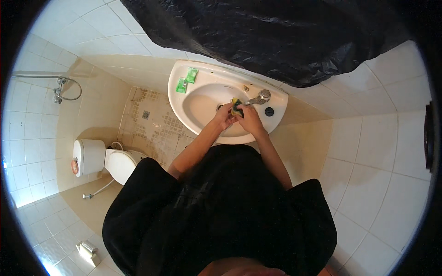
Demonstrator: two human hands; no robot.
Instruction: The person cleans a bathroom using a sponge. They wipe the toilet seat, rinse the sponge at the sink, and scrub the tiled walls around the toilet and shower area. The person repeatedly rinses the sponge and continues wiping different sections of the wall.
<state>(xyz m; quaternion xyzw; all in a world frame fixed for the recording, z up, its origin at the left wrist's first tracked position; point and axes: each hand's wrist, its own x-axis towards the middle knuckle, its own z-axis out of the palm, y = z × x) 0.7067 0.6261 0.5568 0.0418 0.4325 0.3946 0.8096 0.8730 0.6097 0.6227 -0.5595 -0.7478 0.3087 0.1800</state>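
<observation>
Both my hands meet over the basin of a white washbasin (193, 106). Between them is a yellow and dark green sponge (237, 107), gripped from both sides. My left hand (224, 116) closes on its left side, and my right hand (249, 118) wraps its right side, just under the spout of the chrome tap (263, 96). Part of the sponge is covered by my fingers. The drain (220, 107) shows partly beside my left hand.
Two green packets (187, 81) lie on the basin's left ledge. A round black stopper (269, 112) sits on the right ledge. Black plastic sheeting (285, 37) hangs on the wall behind. To the left are a toilet (120, 165) and a shower hose (73, 92).
</observation>
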